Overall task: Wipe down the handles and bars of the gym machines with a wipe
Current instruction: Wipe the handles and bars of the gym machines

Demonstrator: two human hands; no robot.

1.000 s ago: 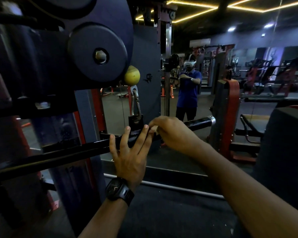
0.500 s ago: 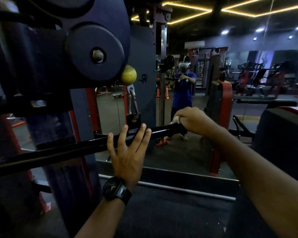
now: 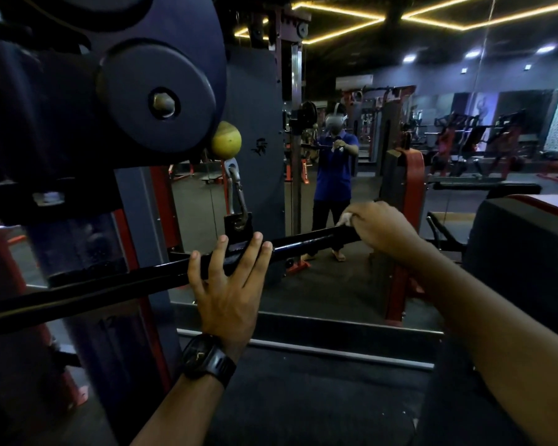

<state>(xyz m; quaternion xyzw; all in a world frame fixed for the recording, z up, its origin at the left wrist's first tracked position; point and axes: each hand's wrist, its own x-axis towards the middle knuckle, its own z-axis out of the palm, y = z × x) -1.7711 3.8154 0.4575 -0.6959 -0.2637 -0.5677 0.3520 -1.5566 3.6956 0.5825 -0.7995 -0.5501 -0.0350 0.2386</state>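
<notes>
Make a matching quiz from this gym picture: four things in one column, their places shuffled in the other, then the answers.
Things
1 wipe
2 watch
3 ball
4 clip

Places
A strapped just behind the left hand
B under the right hand, on the bar
C hooked above the bar's middle
D hanging beside the disc

Pairs: 1-B, 2-A, 3-D, 4-C
</notes>
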